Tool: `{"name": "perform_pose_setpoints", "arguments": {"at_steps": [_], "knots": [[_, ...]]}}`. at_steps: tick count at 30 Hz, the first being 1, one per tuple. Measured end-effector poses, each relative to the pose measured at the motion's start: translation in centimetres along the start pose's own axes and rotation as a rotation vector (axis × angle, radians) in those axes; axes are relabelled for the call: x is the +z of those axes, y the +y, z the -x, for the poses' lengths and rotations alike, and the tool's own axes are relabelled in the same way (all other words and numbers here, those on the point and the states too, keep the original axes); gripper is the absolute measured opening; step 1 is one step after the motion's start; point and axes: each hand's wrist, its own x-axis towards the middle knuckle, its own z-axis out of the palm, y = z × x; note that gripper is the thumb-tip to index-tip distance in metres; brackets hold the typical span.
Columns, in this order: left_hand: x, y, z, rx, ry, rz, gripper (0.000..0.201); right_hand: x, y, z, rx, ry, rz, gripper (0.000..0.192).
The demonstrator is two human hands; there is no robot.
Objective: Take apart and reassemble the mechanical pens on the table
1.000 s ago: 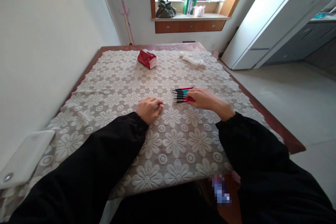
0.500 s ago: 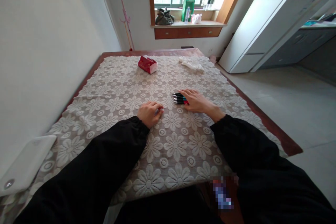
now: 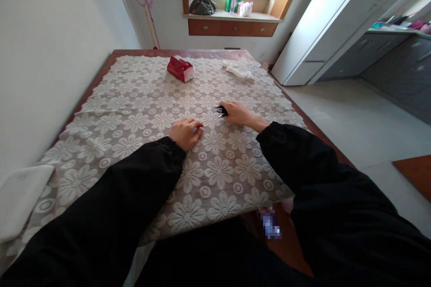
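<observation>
My right hand (image 3: 237, 113) is wrapped round a bunch of black pens (image 3: 221, 110) on the flowered lace tablecloth (image 3: 218, 171). Several silver tips stick out to the left of its fingers, fanned at slightly different angles; the barrels are hidden under the palm. To the left and a little nearer, my left hand (image 3: 185, 133) rests on the cloth. Its fingers are loosely curled with the thumb close to the forefinger, and I see nothing held in it. A stretch of cloth separates the two hands.
A red tissue pack (image 3: 181, 69) and a crumpled white plastic bag (image 3: 238, 71) lie towards the far end of the table. A white rounded object (image 3: 23, 199) sits at the left edge, by the wall. Beyond are a windowsill (image 3: 232, 16) and a white fridge (image 3: 313, 31).
My right hand has closed round the pens, which lay in a flat row beneath it and now stand bunched and fanned. My left hand keeps its place. The whole view has shifted slightly.
</observation>
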Motion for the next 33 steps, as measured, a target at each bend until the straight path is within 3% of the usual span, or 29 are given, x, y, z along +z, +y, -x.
{"name": "perform_pose_setpoints", "arguments": {"at_steps": [3,7,10,14,16,19,23,26,29,33], "knots": [[0.0,0.0,0.0,0.004,0.001,0.004,0.024,0.0,-1.0,-0.7,0.024,0.187,-0.268,0.022],[0.1,-0.1,-0.1,-0.011,0.007,0.01,0.021,0.7,-3.0,-1.8,-0.06,0.397,-0.815,0.027],[0.0,0.0,-0.1,-0.044,0.017,0.051,0.022,1.8,-3.8,-1.9,-0.076,0.385,-1.128,0.042],[0.0,-0.1,-0.1,-0.06,0.047,0.094,0.029,3.5,-3.4,-1.2,-0.052,0.215,-1.247,0.045],[0.1,-0.2,0.0,-0.052,0.057,0.108,0.034,4.0,-3.2,-0.8,-0.058,0.151,-1.237,0.041],[0.2,-0.2,0.1,-0.047,0.1,0.14,0.04,4.1,-3.1,-0.5,-0.061,0.167,-1.092,0.031],[0.2,-0.2,0.2,-0.046,0.26,0.204,0.051,3.0,-2.9,-0.1,-0.05,0.218,-0.561,0.021],[0.0,-0.2,0.2,-0.01,0.343,0.189,0.064,2.1,-2.6,0.5,-0.119,0.144,-0.258,0.035],[0.0,-0.2,0.1,0.041,0.262,0.134,0.064,1.7,-2.3,0.9,-0.218,0.081,-0.157,0.043],[0.0,0.0,0.0,0.059,0.076,0.123,0.043,1.6,-1.8,1.3,-0.304,0.044,-0.193,0.047]]}}
